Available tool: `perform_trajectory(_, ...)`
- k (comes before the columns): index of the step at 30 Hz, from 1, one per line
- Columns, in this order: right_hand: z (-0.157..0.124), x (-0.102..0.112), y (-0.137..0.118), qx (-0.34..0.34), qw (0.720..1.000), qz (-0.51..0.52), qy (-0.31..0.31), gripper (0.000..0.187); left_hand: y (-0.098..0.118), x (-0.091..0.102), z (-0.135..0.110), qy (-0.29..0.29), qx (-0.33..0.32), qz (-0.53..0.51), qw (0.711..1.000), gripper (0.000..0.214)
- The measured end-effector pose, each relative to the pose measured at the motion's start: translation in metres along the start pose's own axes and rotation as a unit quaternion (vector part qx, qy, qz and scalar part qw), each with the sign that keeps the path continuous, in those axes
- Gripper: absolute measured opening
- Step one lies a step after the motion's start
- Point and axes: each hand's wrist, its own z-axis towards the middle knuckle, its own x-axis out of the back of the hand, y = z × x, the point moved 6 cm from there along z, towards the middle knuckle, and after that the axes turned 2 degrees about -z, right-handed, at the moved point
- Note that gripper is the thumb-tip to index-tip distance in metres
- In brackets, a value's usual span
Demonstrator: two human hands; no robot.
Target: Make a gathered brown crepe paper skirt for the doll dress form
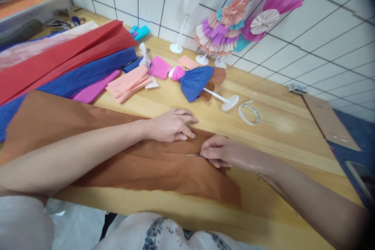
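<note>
A long sheet of brown crepe paper (140, 168) lies slantwise over the wooden table. My left hand (171, 125) rests flat on its upper edge, fingers stretched out and holding nothing. Just right of it, my right hand (218, 151) is closed round a cutting tool with a thin pointed metal blade (193, 155). The blade points left over the brown paper; its handle is mostly hidden by my fingers, so I cannot tell the exact kind. Beyond my hands a small doll form in a blue paper skirt (195, 82) lies on its side, its white stand (230, 102) toward the right.
A roll of tape (249, 114) lies right of the stand. Red paper (67, 56), blue paper (90, 68) and folded peach paper (129, 84) lie at the left. A bare white form (191, 4) and a ruffled paper dress (221, 31) stand by the tiled wall.
</note>
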Motion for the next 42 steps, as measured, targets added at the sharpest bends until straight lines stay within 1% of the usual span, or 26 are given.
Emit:
perform_trajectory(6, 0.004, -0.004, 0.000, 0.002, 1.000, 0.005, -0.016, 0.033, 0.000, 0.000, 0.000, -0.002, 0.001, 0.010, 1.000, 0.026)
perform_trajectory(15, 0.004, -0.005, 0.000, 0.013, 0.999, 0.024, -0.026, 0.033, -0.001, -0.001, 0.000, -0.002, -0.003, 0.005, 1.000, 0.027)
perform_trajectory(23, 0.006, -0.006, 0.004, 0.022, 0.999, 0.043, 0.001, 0.025, -0.001, -0.002, 0.001, -0.002, -0.001, -0.001, 1.000, 0.027)
perform_trajectory(26, 0.006, -0.007, 0.004, 0.020, 0.999, 0.044, 0.002, 0.023, 0.000, -0.001, 0.001, -0.003, 0.000, -0.001, 1.000, 0.027)
perform_trajectory(34, 0.003, -0.006, 0.006, 0.008, 0.998, 0.060, -0.022, 0.030, 0.000, -0.001, 0.001, -0.006, 0.000, 0.007, 1.000, 0.027)
perform_trajectory(38, 0.003, -0.008, 0.004, -0.004, 0.998, 0.056, -0.017, 0.030, 0.001, -0.001, 0.001, -0.010, -0.002, 0.012, 1.000, 0.027)
perform_trajectory(42, 0.006, -0.013, -0.003, 0.013, 0.999, 0.035, -0.020, 0.032, 0.001, 0.000, 0.001, -0.011, -0.002, 0.018, 1.000, 0.027)
